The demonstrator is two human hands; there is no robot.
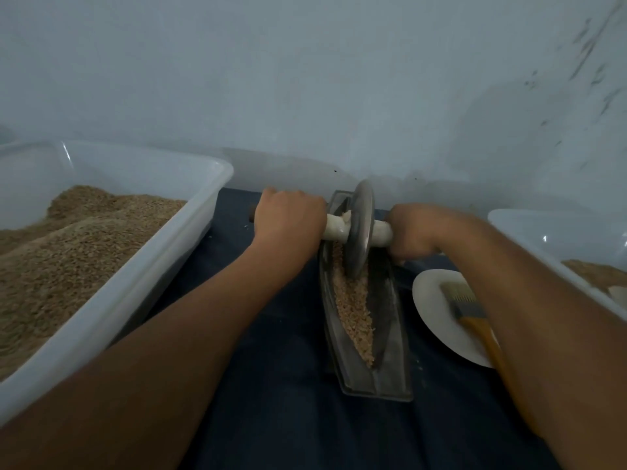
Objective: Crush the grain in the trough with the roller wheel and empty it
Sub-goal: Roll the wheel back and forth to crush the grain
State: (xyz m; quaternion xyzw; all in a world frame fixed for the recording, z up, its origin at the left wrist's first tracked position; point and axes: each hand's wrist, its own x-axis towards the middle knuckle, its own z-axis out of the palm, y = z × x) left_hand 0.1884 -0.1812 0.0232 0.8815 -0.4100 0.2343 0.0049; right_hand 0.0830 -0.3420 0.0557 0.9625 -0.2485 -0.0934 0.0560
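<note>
A single wide-angle view comes from a camera worn on the person's head, looking forward and down along both forearms to the work surface. It sits close: the arms enter from the bottom corners and fill much of the lower frame, meeting at the left hand point(288, 215) and right hand point(412, 232) just above centre. The view faces a pale wall point(305, 79), which takes up the upper half. The dark cloth point(288, 418) runs up the middle, with a tub point(163, 252) cut off at the left edge and another tub point(529, 232) at the right. Straight lines bow toward the edges. With only one view, no overlap exists.
</note>
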